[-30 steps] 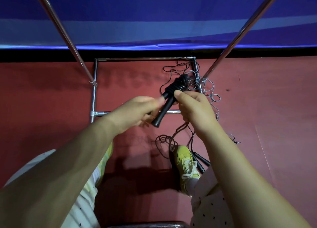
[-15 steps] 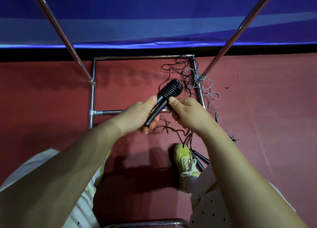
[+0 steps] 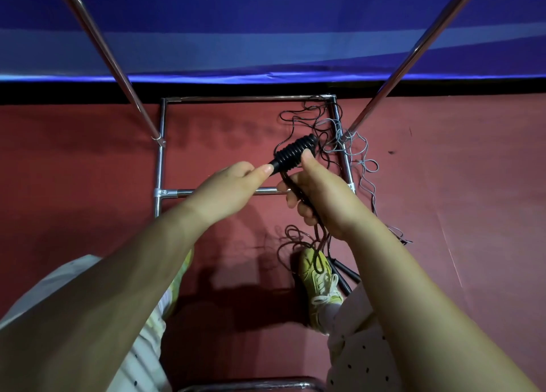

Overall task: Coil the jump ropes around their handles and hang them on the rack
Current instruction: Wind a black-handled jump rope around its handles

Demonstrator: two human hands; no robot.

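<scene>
Red floor [image 3: 88, 185], chrome rack [image 3: 161, 167] frame standing on it. Loose black and grey rope tangle [image 3: 334, 131] lies over rack's right rail. Yellow shoe [image 3: 317, 276] below, rope looped over it. Left hand [image 3: 233, 182] pinches the bare end of the black handles [image 3: 294, 154], coil-wrapped, held above the rack's base. Right hand [image 3: 316, 190] curls around the trailing rope, thumb against the coil.

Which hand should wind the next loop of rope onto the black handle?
Probably the right hand: the loose black rope already runs through its fingers, while the left hand holds the handle steady.
</scene>
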